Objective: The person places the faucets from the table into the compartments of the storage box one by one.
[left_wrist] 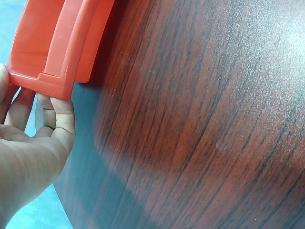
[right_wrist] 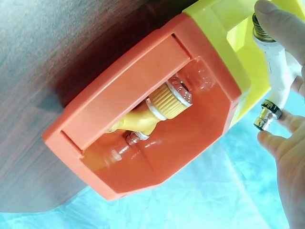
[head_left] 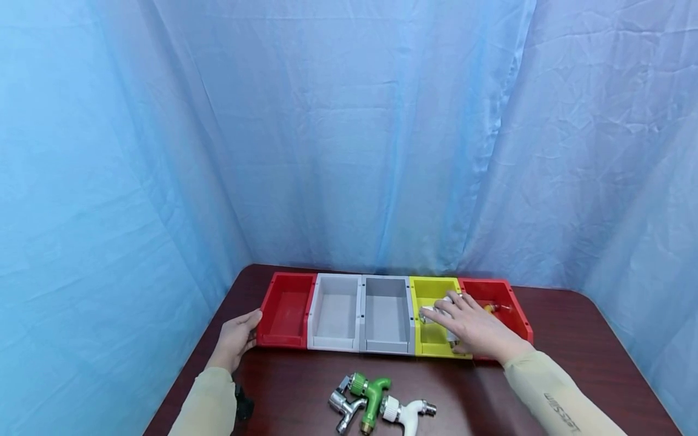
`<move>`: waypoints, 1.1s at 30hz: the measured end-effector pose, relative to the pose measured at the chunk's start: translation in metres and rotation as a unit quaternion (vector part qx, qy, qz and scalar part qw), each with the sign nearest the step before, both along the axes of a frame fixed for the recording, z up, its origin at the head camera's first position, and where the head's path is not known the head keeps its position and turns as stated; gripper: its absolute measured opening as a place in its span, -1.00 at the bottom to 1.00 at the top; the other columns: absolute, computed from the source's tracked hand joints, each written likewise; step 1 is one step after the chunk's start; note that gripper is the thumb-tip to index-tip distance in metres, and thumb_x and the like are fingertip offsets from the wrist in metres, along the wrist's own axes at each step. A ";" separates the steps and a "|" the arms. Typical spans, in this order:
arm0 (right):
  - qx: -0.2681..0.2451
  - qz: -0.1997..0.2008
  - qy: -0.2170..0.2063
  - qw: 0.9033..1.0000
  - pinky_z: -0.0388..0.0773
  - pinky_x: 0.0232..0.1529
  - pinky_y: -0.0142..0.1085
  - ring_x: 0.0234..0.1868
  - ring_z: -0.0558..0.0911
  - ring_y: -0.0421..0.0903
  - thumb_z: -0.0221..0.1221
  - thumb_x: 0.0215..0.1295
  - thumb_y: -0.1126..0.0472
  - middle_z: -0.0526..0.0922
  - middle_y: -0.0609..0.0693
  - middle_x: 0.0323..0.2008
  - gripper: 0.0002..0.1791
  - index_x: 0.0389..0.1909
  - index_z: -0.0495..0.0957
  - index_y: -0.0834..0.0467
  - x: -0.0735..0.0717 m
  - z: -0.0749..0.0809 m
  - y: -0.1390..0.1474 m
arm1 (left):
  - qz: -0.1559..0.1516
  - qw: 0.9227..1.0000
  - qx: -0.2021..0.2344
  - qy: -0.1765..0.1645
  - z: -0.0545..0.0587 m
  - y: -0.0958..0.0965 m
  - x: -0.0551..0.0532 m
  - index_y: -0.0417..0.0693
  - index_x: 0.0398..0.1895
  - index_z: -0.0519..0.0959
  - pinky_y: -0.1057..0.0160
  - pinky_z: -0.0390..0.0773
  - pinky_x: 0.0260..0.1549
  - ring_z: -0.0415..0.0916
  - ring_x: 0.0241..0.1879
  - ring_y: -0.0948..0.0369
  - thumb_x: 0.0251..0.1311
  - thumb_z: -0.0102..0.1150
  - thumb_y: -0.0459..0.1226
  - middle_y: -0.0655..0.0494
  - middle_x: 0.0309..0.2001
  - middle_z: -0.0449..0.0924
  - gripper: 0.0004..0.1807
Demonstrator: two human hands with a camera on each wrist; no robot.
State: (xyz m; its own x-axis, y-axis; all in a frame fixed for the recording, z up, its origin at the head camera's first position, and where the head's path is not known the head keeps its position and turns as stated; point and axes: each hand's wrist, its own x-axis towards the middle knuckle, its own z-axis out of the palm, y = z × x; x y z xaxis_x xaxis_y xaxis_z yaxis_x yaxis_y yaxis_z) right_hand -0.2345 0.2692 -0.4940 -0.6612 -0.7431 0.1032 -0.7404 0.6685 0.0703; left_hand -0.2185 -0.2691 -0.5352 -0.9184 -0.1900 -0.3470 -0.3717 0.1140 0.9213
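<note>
My left hand (head_left: 235, 339) grips the outer end of the leftmost red bin (head_left: 286, 344). In the left wrist view, its fingertips (left_wrist: 63, 112) are bent against the underside of the red rim. My right hand (head_left: 473, 326) is over the yellow bin (head_left: 443, 350), pinching a white tap (right_wrist: 276, 69) with a threaded metal inlet and a metal-tipped spout. The hand covers part of this tap in the head view. Beside it, a yellow tap (right_wrist: 164, 105) lies in the right-hand red bin (right_wrist: 126, 93).
A white bin (head_left: 334, 344) and a grey bin (head_left: 386, 347) stand between the coloured ones in one row. In front on the dark wooden table (head_left: 294, 387) lie a chrome tap (head_left: 345, 406), a green tap (head_left: 374, 393) and another white tap (head_left: 408, 414). Blue curtains (head_left: 349, 151) surround the table.
</note>
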 end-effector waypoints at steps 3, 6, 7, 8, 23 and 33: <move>0.003 0.002 -0.011 1.000 0.31 0.30 0.35 0.39 0.35 0.35 0.66 -0.17 0.07 0.48 0.11 0.27 0.12 0.51 0.34 -0.05 -0.002 -0.001 0.000 | 0.002 1.000 0.001 0.002 -0.001 0.001 -0.001 -0.09 0.52 0.33 0.18 0.61 -0.05 0.53 0.10 0.01 0.51 0.07 0.03 -0.25 0.36 0.45 -0.35; 0.007 0.005 -0.023 1.000 0.28 0.30 0.37 0.39 0.35 0.37 0.66 -0.17 0.10 0.48 0.13 0.28 0.12 0.50 0.34 -0.05 -0.005 0.000 -0.001 | 0.003 1.000 0.001 0.002 -0.001 0.001 -0.002 -0.09 0.52 0.34 0.20 0.61 -0.07 0.54 0.10 0.02 0.51 0.07 0.03 -0.24 0.36 0.45 -0.35; 0.008 0.006 -0.026 1.000 0.28 0.31 0.37 0.39 0.35 0.37 0.66 -0.17 0.11 0.48 0.13 0.28 0.11 0.50 0.34 -0.05 -0.006 0.001 -0.001 | 0.004 1.000 0.001 0.003 -0.001 0.001 -0.002 -0.09 0.52 0.35 0.20 0.62 -0.07 0.54 0.09 0.03 0.51 0.07 0.03 -0.24 0.35 0.45 -0.35; 0.009 0.009 -0.028 1.000 0.28 0.31 0.37 0.38 0.35 0.37 0.66 -0.17 0.11 0.48 0.13 0.27 0.11 0.50 0.35 -0.05 -0.007 0.001 -0.001 | 0.004 1.000 0.000 0.003 -0.001 0.000 -0.002 -0.09 0.52 0.35 0.20 0.61 -0.08 0.55 0.09 0.03 0.51 0.06 0.03 -0.24 0.35 0.45 -0.35; 0.035 -0.012 -0.106 0.994 0.52 0.22 0.12 0.52 0.18 0.34 0.61 -0.10 0.25 0.45 0.05 0.36 0.11 0.53 0.29 -0.13 -0.018 0.005 0.001 | -0.003 1.000 -0.001 0.006 -0.004 0.001 0.000 -0.10 0.53 0.33 0.15 0.62 -0.01 0.53 0.15 -0.01 0.48 0.09 0.07 -0.26 0.38 0.42 -0.31; 0.010 -0.022 -0.112 0.993 0.16 0.40 0.32 0.50 0.19 0.39 0.61 -0.08 0.22 0.43 0.21 0.39 0.07 0.52 0.32 -0.01 -0.017 0.000 0.004 | 0.008 1.000 -0.001 0.002 -0.002 0.000 -0.001 -0.10 0.52 0.34 0.17 0.62 -0.04 0.54 0.12 0.01 0.51 0.07 0.03 -0.25 0.35 0.45 -0.35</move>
